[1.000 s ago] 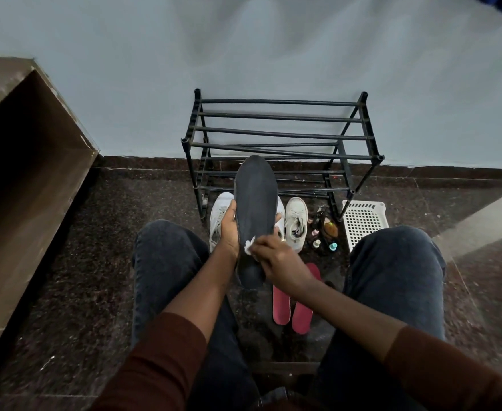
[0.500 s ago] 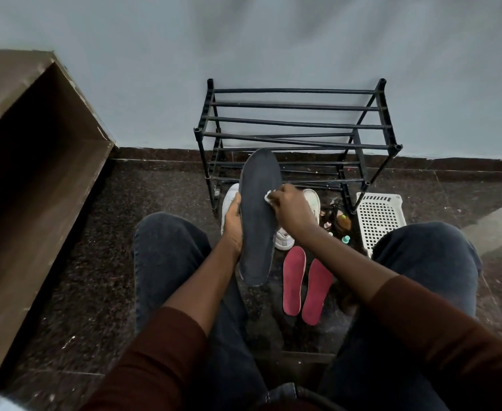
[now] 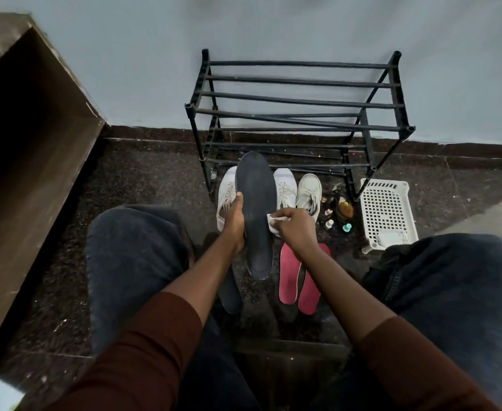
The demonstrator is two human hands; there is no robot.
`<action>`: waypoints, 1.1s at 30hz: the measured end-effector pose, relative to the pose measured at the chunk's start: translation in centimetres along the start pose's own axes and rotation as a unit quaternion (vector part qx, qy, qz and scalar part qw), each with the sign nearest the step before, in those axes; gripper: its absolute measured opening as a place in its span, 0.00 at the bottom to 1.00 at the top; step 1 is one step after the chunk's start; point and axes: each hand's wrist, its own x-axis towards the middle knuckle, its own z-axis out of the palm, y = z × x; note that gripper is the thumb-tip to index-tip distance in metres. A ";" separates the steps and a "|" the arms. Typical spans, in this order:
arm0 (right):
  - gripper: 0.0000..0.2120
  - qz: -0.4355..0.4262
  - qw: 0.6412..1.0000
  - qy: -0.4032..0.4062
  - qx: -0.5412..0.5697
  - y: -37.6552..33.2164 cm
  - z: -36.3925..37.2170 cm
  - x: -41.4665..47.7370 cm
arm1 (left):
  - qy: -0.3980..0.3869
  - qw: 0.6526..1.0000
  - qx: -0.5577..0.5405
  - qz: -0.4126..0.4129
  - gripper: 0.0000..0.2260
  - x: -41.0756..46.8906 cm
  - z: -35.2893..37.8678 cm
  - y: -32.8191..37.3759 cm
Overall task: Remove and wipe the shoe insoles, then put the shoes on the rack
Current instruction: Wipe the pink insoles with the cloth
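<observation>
- Nearest, a second dark insole (image 3: pixel 230 295) lies on the speckled floor under the left forearm; two red insoles (image 3: pixel 298 275) lie side by side to its right.
- The left hand (image 3: pixel 235 222) grips the left edge of a dark grey insole (image 3: pixel 257 215), held upright with its toe pointing far.
- The right hand (image 3: pixel 295 228) pinches a white wipe (image 3: pixel 273 222) against that insole's right edge.
- Beyond, three white sneakers (image 3: pixel 309 192) stand on the floor before the black rack (image 3: pixel 300 114).
- Right of them, small bottles (image 3: pixel 340 215) and a white perforated basket (image 3: pixel 384 210).
- No readable writing shows.
</observation>
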 end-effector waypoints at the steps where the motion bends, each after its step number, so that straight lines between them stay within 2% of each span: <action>1: 0.04 0.021 1.000 -0.013 0.002 0.9 0.3 0.7 | -0.012 1.000 -0.009 -0.021 0.22 0.0 0.0 -0.8; 3: 0.04 0.058 0.998 -0.026 0.005 2.7 1.3 1.5 | -0.020 0.998 -0.015 -0.055 0.22 0.2 0.1 -2.5; 6: 0.03 0.098 0.995 -0.022 -0.014 5.7 2.9 2.3 | 0.013 0.998 0.016 -0.054 0.23 2.0 -0.6 -5.6; 9: 0.07 0.120 0.990 -0.043 -0.065 9.1 4.5 3.0 | 0.042 0.993 0.078 -0.077 0.24 4.7 -1.9 -9.7; 13: 0.06 0.175 0.978 -0.061 -0.090 14.0 6.5 4.5 | 0.085 0.974 0.154 -0.140 0.25 10.8 -5.0 -18.2; 16: 0.07 0.206 0.971 -0.074 -0.098 16.9 7.9 4.9 | 0.096 0.958 0.204 -0.175 0.23 11.5 -5.7 -20.5; 21: 0.08 0.238 0.959 -0.097 -0.118 21.3 10.5 6.2 | 0.113 0.948 0.208 -0.214 0.13 12.1 -6.8 -22.7; 25: 0.07 0.239 0.953 -0.126 -0.135 23.6 12.5 7.0 | 0.129 0.942 0.183 -0.251 0.18 12.5 -8.1 -24.7; 30: 0.07 0.243 0.951 -0.133 -0.140 24.3 13.9 8.2 | 0.164 0.943 0.184 -0.223 0.14 14.1 -9.0 -25.1; 33: 0.07 0.250 0.952 -0.125 -0.125 24.7 14.4 9.0 | 0.176 0.947 0.154 -0.219 0.19 14.9 -9.1 -25.1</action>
